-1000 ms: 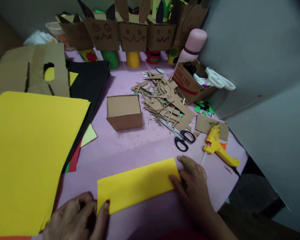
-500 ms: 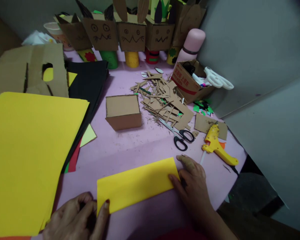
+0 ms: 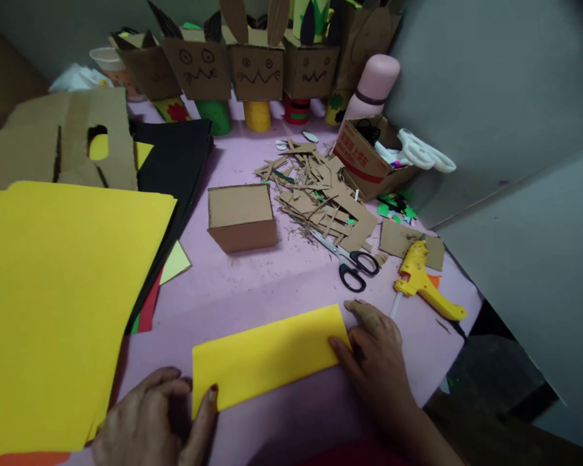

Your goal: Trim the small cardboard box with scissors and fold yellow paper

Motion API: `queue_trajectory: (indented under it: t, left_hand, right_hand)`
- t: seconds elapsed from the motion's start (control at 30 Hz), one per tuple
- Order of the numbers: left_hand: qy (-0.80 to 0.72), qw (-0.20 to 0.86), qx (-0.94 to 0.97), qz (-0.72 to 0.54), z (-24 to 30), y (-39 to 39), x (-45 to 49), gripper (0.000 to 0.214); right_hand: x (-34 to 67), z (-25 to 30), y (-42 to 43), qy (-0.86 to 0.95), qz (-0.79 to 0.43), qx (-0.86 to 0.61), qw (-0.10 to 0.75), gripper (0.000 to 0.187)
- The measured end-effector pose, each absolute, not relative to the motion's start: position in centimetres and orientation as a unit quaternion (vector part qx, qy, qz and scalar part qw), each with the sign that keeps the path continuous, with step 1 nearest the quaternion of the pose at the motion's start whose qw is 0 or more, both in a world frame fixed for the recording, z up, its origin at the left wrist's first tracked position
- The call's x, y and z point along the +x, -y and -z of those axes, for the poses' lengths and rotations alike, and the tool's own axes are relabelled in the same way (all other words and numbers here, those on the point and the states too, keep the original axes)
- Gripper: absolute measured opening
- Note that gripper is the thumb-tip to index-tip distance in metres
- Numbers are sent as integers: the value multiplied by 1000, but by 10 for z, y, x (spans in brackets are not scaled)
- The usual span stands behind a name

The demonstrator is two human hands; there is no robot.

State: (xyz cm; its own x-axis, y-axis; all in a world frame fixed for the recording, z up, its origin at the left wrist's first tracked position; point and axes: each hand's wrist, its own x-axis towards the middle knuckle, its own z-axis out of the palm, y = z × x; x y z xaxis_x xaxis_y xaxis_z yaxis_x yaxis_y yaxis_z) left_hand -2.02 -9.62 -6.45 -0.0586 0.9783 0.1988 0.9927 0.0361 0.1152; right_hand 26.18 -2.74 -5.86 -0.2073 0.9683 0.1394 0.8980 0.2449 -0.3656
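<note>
A strip of yellow paper, seemingly folded, lies slantwise on the pink tabletop near me. My left hand is at its left end, with the thumb on the lower left corner and the other fingers curled by the short edge. At the opposite end my right hand has its thumb on the paper's edge and its fingers bent around the right side. Some fingertips are hidden. Beyond the strip stands a closed cardboard box. Black-handled scissors lie above my right hand.
A yellow glue gun rests at the right. Cardboard scraps are heaped before an open carton and a pink bottle. Large yellow sheets cover the left side. Cardboard animal figures line the back.
The left fingers have eased slightly away from the paper's short edge, the thumb still on the corner. The whole view has shifted a little. My right hand and the strip look nearly unchanged.
</note>
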Motion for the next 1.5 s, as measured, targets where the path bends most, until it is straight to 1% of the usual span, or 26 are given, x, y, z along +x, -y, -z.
queue_trajectory:
  t: [0.07,0.17,0.27,0.33,0.4,0.5,0.6,0.83,0.93,1.03,1.1,1.17,1.27,1.4,1.5]
  left_hand:
    - [724,34,-680,114,65,96,-17,37]
    - [680,60,-724,99,63,95,-7,43]
    - [593,70,-801,48,59,88,2,66]
    - [540,73,-838,31,57,82,6,73]
    - [505,79,-859,27,57,77,9,72]
    - [482,59,-874,17,57,72,12,72]
    - [486,17,-874,3,56,70,15,75]
    - [506,-85,-858,-35,39,60,20,68]
    - [523,-91,-848,-2,37,60,26,55]
    - [548,-54,-832,66,44,65,32,38]
    - [556,-26,-826,90,51,70,35,35]
    - [555,-19,-827,88,57,74,35,37]
    - [554,-45,-829,63,59,79,32,43]
    - [544,-101,-832,36,52,81,31,68]
    - [540,-136,-830,21,46,80,32,77]
  right_hand:
    - [262,59,27,771,-101,-605,171,26]
    - [262,59,27,770,-103,-606,170,28]
    - [262,61,27,767,-104,-610,173,29]
    - [262,62,27,768,-100,-606,182,28]
    - [262,64,27,771,-92,-599,196,28]
    - [263,67,27,775,-77,-590,216,28]
    - [263,68,26,778,-68,-584,223,28]
    - [263,69,25,780,-71,-585,212,27]
    - [263,70,25,779,-71,-587,207,26]
    - [264,70,26,778,-69,-590,203,27]
    - [264,71,27,779,-67,-591,201,27]
    - [264,70,27,780,-65,-590,201,28]
    - [265,70,28,783,-67,-585,201,28]
    - [265,70,29,783,-67,-585,199,29]
    - [265,70,29,779,-67,-588,206,30]
